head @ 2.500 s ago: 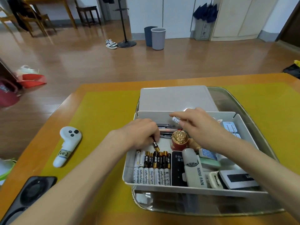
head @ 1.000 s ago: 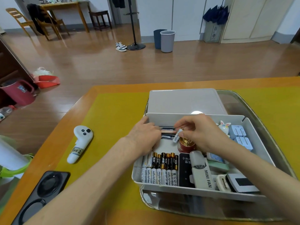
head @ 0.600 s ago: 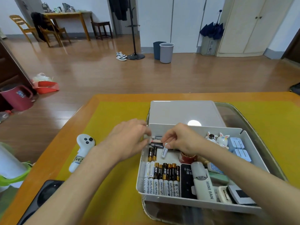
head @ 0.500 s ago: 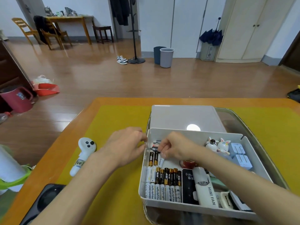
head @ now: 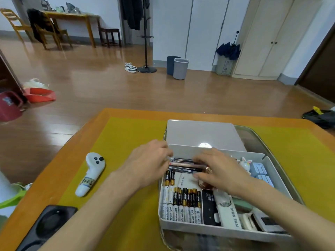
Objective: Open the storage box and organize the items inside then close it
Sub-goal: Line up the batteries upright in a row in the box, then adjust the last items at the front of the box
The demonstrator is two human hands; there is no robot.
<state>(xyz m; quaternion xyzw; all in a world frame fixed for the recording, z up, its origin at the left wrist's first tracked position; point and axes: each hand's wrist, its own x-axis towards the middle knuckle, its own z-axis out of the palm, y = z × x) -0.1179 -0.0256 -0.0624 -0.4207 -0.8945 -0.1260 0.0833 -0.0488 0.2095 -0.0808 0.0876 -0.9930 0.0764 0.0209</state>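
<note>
Legible markings, listed by item:

1. White fan (head: 228, 211), lying in the near part of the storage box (head: 268, 160): black capitals down its body are reading "MINI FAN".
2. White-ended batteries (head: 181, 213), lined up along the near left of the box: each is showing the brand "Heybright" lengthwise. One more white battery (head: 182, 180), lying alone farther in, is carrying the same word.
3. White controller (head: 90, 173), lying on the table left of the box: a handwritten label is showing, too blurred to read with certainty.

Both forearms reach forward; left grip (head: 151, 160) and right grip (head: 219, 169) lie palm-down (fingers loosely extended).
</note>
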